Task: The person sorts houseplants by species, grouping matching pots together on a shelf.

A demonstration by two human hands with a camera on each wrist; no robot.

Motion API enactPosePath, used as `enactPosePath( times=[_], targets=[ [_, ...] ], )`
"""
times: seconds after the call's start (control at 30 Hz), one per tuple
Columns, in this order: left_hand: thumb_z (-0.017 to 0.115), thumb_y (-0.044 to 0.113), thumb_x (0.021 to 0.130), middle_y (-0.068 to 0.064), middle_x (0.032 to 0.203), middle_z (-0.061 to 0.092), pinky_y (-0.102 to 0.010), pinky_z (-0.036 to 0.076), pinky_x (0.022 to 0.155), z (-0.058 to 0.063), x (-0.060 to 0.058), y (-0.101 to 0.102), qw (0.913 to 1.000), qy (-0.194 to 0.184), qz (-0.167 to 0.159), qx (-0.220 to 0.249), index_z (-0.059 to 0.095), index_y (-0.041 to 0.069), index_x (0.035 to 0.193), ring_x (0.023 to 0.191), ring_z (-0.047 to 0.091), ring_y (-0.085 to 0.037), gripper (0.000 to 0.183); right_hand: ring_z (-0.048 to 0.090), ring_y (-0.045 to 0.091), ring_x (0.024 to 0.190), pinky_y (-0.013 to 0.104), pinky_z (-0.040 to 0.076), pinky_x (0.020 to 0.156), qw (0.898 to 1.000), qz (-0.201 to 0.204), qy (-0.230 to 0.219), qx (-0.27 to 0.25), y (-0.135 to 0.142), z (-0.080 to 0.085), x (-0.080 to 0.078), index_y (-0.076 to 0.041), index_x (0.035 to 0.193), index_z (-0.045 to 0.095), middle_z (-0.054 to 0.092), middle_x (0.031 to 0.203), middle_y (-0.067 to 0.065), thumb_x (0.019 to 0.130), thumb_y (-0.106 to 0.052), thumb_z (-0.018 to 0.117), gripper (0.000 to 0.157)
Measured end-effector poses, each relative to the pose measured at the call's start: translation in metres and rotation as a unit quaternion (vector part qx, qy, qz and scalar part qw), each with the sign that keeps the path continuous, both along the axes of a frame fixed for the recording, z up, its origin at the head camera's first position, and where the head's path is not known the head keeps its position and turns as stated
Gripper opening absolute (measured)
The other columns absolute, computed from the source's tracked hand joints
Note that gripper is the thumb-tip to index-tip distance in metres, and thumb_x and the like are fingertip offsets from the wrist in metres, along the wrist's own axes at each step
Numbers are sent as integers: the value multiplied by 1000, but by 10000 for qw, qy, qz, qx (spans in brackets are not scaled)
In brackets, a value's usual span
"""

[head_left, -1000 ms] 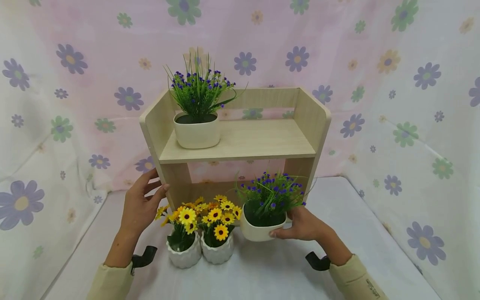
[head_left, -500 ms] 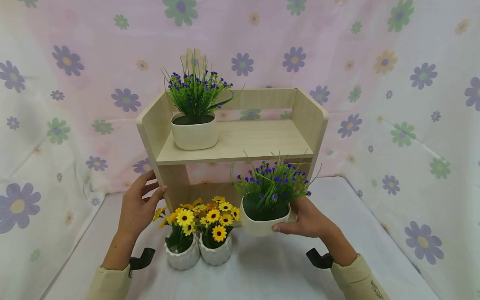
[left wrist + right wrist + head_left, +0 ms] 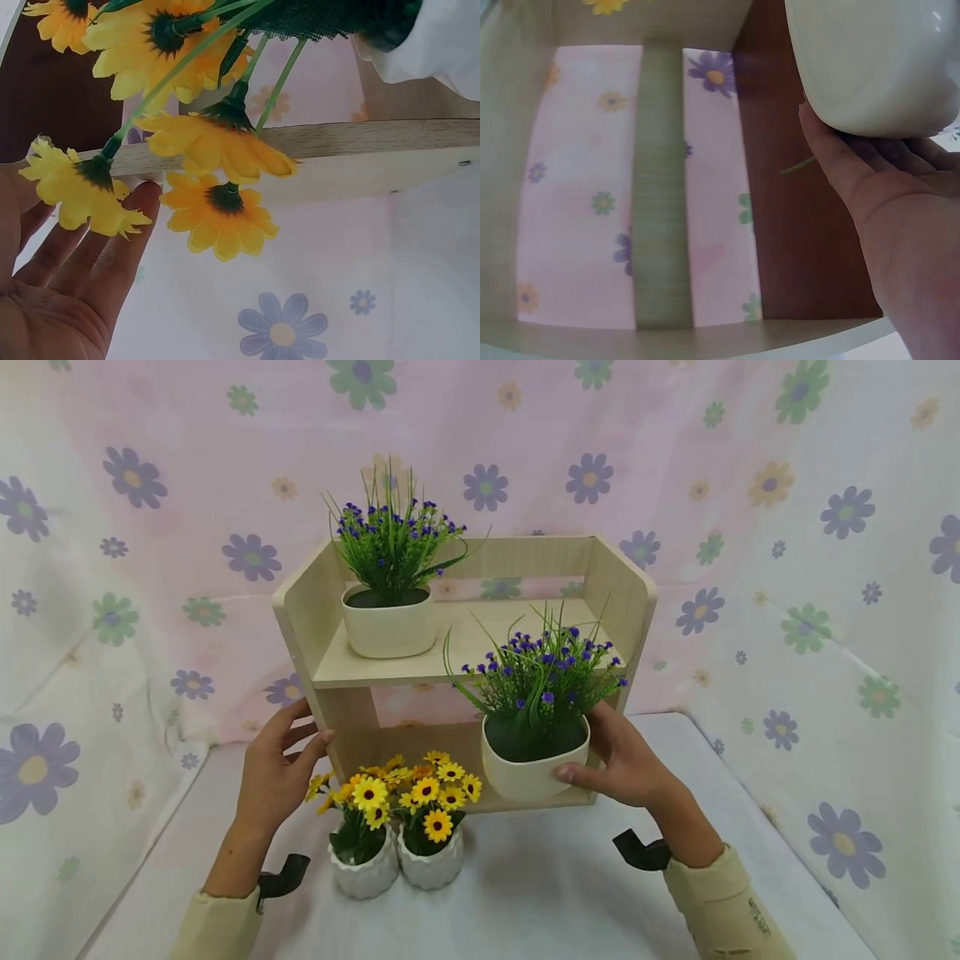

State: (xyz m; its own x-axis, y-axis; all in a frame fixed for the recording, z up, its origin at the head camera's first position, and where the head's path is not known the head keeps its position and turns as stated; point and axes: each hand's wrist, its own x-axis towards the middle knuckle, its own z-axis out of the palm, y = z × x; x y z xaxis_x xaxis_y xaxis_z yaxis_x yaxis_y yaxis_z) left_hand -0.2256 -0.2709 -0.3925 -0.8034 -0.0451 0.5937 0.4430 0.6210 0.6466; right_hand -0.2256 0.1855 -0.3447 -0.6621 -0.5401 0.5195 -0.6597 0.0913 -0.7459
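My right hand (image 3: 626, 760) grips the right side of a white oval flowerpot (image 3: 536, 767), thumb in front, fingers behind. Purple flowers and grass blades (image 3: 540, 672) fill it. The pot is lifted before the lower opening of a pale wooden shelf (image 3: 480, 672); in the right wrist view the pot's underside (image 3: 855, 60) shows. My left hand (image 3: 277, 768) rests against the shelf's left side panel, and in the left wrist view its fingers (image 3: 120, 255) reach its outer face, fairly straight. A matching potted purple plant (image 3: 390, 622) stands at the left of the upper board.
Two ribbed white pots, a left one (image 3: 365, 870) and a right one (image 3: 432, 860), hold yellow flowers on the white-covered table (image 3: 540, 902), before the shelf's lower left. Flower-patterned cloth (image 3: 750, 610) hangs behind and at both sides.
My right hand has raised the potted purple plant from low beside the yellow flowers, so its blooms now overlap the upper board. The left hand stays at the shelf's side.
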Motion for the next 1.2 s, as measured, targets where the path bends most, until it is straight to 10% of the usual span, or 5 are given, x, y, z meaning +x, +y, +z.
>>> enactPosePath(
  times=[0.53,0.87,1.2],
  targets=[
    [70,15,105,-16,147,60,-30,62,84,1,0,0,9999,-12,77,-112,47,17,160,123,68,-45,60,67,18,123,27,57,102,9967,-527,209,-588,-6,46,-13,-8,161,37,59,143,16,94,-66,67,94],
    [69,16,105,-16,147,60,-53,60,84,1,1,1,9998,-12,123,-153,47,17,161,123,68,-45,60,67,22,121,27,58,101,9939,-742,56,-819,-11,70,-29,-14,163,32,57,144,17,98,-52,66,83],
    [70,15,105,-15,147,60,-12,56,83,-2,0,0,9999,41,67,-103,47,19,161,122,69,-44,61,51,27,137,45,46,116,9893,-1386,-289,-349,-17,82,-50,-5,163,25,48,150,17,111,-27,56,64]
  ],
)
